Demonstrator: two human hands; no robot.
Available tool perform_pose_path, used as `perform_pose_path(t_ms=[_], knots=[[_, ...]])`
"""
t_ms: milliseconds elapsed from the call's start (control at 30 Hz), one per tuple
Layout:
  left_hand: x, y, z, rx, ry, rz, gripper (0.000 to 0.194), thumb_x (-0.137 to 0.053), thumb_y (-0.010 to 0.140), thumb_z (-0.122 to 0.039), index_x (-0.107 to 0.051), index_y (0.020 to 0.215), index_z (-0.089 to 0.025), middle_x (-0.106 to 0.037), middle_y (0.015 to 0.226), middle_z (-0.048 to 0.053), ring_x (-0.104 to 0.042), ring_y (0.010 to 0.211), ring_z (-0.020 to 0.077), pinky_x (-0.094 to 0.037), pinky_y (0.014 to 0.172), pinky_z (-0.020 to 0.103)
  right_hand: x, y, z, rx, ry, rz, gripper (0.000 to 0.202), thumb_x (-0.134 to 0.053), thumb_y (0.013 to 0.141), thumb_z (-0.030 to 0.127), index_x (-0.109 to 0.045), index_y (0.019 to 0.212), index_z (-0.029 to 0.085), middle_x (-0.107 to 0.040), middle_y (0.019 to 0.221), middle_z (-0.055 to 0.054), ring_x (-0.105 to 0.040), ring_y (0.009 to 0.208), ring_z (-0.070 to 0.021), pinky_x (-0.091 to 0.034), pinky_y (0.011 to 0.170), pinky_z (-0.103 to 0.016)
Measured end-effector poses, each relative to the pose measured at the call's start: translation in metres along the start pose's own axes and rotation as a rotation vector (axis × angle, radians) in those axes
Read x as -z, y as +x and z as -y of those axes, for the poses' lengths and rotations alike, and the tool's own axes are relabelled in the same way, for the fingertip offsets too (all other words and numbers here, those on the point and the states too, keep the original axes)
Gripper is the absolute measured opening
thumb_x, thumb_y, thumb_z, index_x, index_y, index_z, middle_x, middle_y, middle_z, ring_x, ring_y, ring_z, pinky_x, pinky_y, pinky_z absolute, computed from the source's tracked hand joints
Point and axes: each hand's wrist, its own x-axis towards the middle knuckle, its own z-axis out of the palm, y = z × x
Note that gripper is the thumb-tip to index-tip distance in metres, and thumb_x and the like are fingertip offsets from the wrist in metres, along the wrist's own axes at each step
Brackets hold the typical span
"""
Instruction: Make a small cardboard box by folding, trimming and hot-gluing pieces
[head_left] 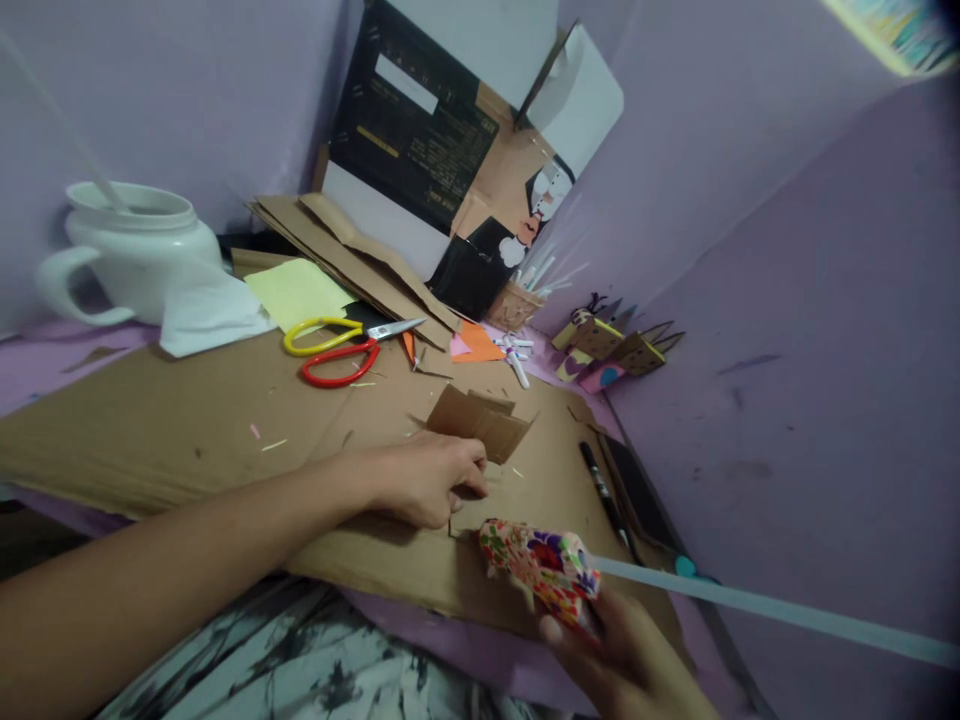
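My left hand [431,480] rests low over the large cardboard sheet [247,430], its fingers curled together. Whatever is between those fingers is too hidden to make out. Just behind them stands a small folded cardboard piece [480,420]. At the lower right my right hand [607,650] grips a glue gun [544,565] covered in a colourful floral pattern. A pale glue stick [765,605] runs out of its back end toward the right. The front of the glue gun points left, near my left fingertips.
Scissors [330,365] with yellow and red handles lie behind my left hand. A white mug [142,250] is far left. Cardboard strips [360,260] and an opened box [427,120] lean at the back. A black marker [601,490] lies right, near small decorated holders [600,340].
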Motion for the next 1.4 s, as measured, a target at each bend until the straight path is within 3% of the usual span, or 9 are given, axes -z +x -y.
perform_pose_path(t_ms=[267,533,833,1233,1333,1400], knots=[[0.0,0.0,-0.001,-0.011,-0.016,-0.008,0.029,-0.058,0.072,-0.01,-0.07,0.098,-0.018,-0.06,0.105,0.005,-0.061,0.088,0.0184,-0.046,0.076,0.024,0.008,-0.004,0.002,-0.016,0.009,-0.015,0.039,-0.057,0.08,0.042,-0.066,0.113,0.023,-0.068,0.116,-0.01,-0.06,0.111,-0.0297,-0.047,0.094,-0.039],[0.001,-0.001,-0.001,0.012,-0.035,0.001,0.025,-0.056,0.071,-0.009,-0.068,0.091,-0.019,-0.062,0.102,0.004,-0.061,0.089,0.0189,-0.046,0.077,0.025,0.015,-0.003,-0.001,-0.008,0.012,0.043,0.041,-0.052,0.083,0.039,-0.065,0.116,0.017,-0.068,0.115,-0.013,-0.064,0.103,-0.0292,-0.049,0.091,-0.038],[0.0,-0.001,0.0,-0.006,-0.04,-0.005,0.026,-0.054,0.071,-0.008,-0.068,0.091,-0.018,-0.061,0.105,0.004,-0.06,0.089,0.0185,-0.046,0.077,0.025,0.016,-0.009,-0.012,-0.012,0.012,-0.025,0.041,-0.055,0.081,0.04,-0.066,0.113,0.017,-0.071,0.108,-0.013,-0.067,0.094,-0.0285,-0.052,0.086,-0.038],[0.001,0.0,0.0,-0.007,-0.007,0.015,0.028,-0.054,0.072,-0.009,-0.069,0.093,-0.018,-0.059,0.106,0.004,-0.059,0.089,0.0179,-0.045,0.078,0.025,0.02,-0.008,-0.009,-0.063,0.076,0.01,0.041,-0.055,0.082,0.041,-0.064,0.114,0.016,-0.067,0.116,-0.014,-0.061,0.108,-0.0297,-0.046,0.095,-0.041],[0.001,0.0,-0.001,-0.005,-0.014,0.019,0.029,-0.054,0.072,-0.009,-0.069,0.095,-0.019,-0.059,0.106,0.004,-0.059,0.089,0.0182,-0.045,0.079,0.026,0.024,-0.008,-0.008,-0.111,0.176,-0.06,0.038,-0.06,0.079,0.041,-0.064,0.109,0.018,-0.072,0.102,-0.011,-0.065,0.099,-0.0275,-0.051,0.086,-0.035],[0.002,-0.001,-0.002,0.004,-0.022,0.012,0.03,-0.054,0.073,-0.01,-0.069,0.097,-0.019,-0.059,0.106,0.005,-0.059,0.089,0.0186,-0.046,0.079,0.026,0.027,-0.002,-0.009,-0.136,0.261,-0.127,0.035,-0.064,0.077,0.043,-0.066,0.102,0.018,-0.071,0.073,-0.006,-0.067,0.07,-0.0221,-0.053,0.063,-0.029]])
